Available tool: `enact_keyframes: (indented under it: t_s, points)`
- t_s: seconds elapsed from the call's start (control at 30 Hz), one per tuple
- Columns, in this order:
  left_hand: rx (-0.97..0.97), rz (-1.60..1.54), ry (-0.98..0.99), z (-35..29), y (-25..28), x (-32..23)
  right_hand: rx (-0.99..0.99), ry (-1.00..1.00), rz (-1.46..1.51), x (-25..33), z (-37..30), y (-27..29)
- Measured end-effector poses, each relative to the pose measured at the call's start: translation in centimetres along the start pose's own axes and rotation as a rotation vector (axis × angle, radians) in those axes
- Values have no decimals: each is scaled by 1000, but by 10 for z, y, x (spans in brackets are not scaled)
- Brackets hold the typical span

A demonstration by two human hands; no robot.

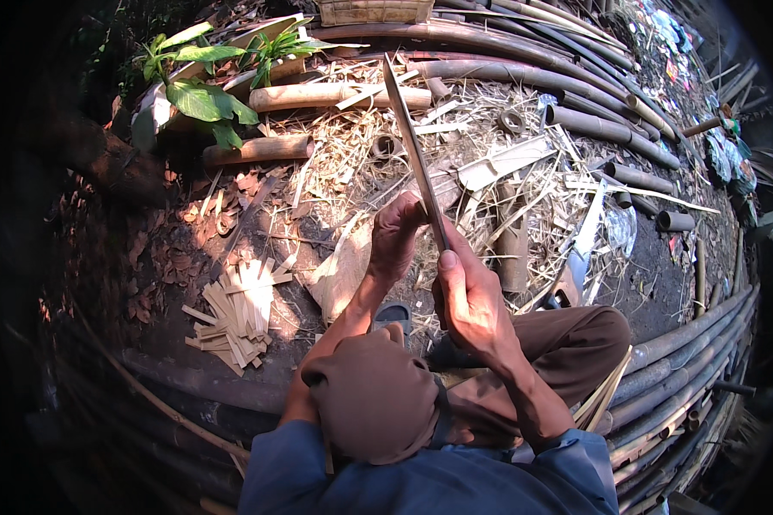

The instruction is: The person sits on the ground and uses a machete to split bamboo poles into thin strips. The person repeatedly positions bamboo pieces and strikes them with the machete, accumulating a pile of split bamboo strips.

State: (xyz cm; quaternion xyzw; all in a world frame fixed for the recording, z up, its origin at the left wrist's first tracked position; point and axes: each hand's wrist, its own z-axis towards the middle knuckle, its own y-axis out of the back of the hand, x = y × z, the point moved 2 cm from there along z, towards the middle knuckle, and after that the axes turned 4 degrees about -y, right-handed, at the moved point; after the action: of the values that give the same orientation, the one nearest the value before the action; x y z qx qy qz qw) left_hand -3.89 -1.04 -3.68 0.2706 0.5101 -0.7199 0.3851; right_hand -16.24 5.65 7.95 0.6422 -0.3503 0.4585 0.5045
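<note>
My right hand [472, 309] is closed on the lower end of a long knife [414, 146], its thumb lying along the metal. The narrow blade points up and slightly left, away from me. Beside the blade's lower part is my left hand [395, 236], fingers curled in with their tips close to the metal. Whatever may be inside that hand is hidden. Under both hands lie a flat pale piece of wood [343, 266] and scattered shavings. A pile of short pale split strips [240, 313] rests on the ground to the left.
A handsaw [586, 236] stands beside my bent right leg [567, 348]; my left knee [374, 399] is raised. Bamboo poles [524, 73] lie across the back, and more poles [678, 369] at the right. Cut bamboo lengths [262, 150] and a leafy plant [202, 94] are at the far left.
</note>
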Motion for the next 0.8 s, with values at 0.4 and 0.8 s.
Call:
enact_keyframes:
  t_s: [0.4,0.8]
  points:
    - [-102,-3,-101,-6,20,12,-9,49,-44,-7,5,-13]
    - [-110,142,-63,20,-11,-33,104,-67,61,15,20,8]
